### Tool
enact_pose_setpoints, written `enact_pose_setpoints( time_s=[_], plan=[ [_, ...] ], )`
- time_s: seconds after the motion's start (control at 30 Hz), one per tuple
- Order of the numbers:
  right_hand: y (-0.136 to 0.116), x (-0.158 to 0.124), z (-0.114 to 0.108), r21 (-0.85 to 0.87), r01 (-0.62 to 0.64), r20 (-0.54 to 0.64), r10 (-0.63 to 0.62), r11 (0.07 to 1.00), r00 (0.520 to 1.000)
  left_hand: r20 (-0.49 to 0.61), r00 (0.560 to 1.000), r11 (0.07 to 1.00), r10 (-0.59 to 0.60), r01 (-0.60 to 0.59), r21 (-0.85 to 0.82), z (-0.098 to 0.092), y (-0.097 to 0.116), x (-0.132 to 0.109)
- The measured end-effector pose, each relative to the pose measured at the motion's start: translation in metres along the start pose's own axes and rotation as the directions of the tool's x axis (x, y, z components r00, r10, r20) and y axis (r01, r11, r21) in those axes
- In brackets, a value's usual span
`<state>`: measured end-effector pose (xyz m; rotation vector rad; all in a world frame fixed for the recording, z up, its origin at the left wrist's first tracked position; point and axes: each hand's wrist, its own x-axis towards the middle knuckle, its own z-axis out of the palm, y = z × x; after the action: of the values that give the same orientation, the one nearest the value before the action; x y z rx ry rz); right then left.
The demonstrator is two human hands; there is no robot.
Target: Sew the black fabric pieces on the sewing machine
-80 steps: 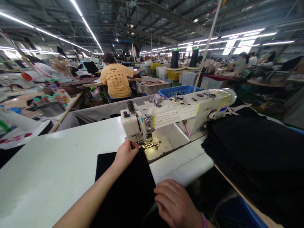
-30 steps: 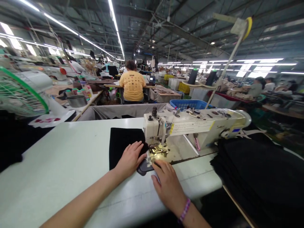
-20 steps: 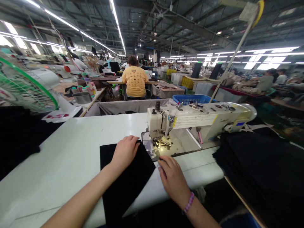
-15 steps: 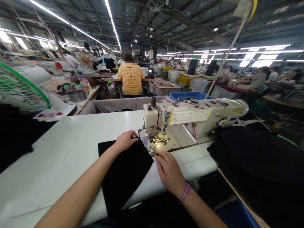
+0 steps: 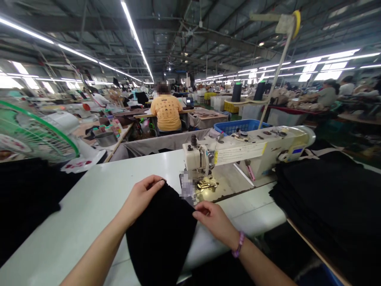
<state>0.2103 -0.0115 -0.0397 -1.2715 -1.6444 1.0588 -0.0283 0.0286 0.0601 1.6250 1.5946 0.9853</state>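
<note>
A piece of black fabric point(image 5: 162, 234) hangs between my two hands, its upper edge slanting down to the right and its lower part draping over the table's front edge. My left hand point(image 5: 145, 194) pinches the upper left corner between thumb and fingers. At the right end of that edge, my right hand point(image 5: 212, 218) pinches the cloth, with a beaded bracelet on the wrist. Just beyond the fabric stands a white sewing machine point(image 5: 235, 153); its presser foot point(image 5: 206, 185) is a little behind the cloth edge, apart from it.
Stacked black fabric point(image 5: 327, 202) lies right of the machine, and more dark cloth point(image 5: 26, 198) lies at left. A white pen point(image 5: 243, 174) and pink snips point(image 5: 250, 171) rest on the machine bed. A green-rimmed fan point(image 5: 38, 131), a blue basket point(image 5: 235, 126) and a seated person point(image 5: 166, 111) are beyond.
The black fabric's upper edge has been lifted off the tabletop. My right hand has closed on its right corner, and my left hand keeps its pinch. The camera view has shifted slightly.
</note>
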Motion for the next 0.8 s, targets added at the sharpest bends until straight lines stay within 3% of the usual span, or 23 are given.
enact_pose_setpoints(
  time_s=[0.23, 0.47, 0.57, 0.67, 0.8],
  plan=[
    [0.0, 0.0, 0.003, -0.021, -0.103, 0.011, 0.103, 0.995, 0.995, -0.095, 0.983, 0.98, -0.156, 0.142, -0.141, -0.013, -0.011, 0.003],
    [0.01, 0.003, 0.012, -0.122, -0.065, 0.026, 0.069, 0.99, 0.997, 0.031, 0.966, 0.948, -0.258, 0.259, -0.185, -0.014, -0.017, 0.012],
    [0.026, 0.005, 0.018, -0.236, 0.028, -0.026, -0.035, 0.971, 0.999, 0.073, 0.974, 0.973, -0.213, 0.218, -0.08, -0.008, -0.022, 0.03],
    [0.041, 0.009, 0.021, -0.269, 0.138, -0.079, -0.165, 0.953, 0.983, 0.119, 0.981, 0.978, -0.152, 0.132, 0.161, -0.01, -0.02, 0.068],
    [0.042, 0.014, 0.021, -0.234, 0.127, -0.145, -0.164, 0.964, 0.976, 0.062, 0.998, 0.881, -0.011, -0.019, 0.473, -0.029, 0.011, 0.131]
  ],
)
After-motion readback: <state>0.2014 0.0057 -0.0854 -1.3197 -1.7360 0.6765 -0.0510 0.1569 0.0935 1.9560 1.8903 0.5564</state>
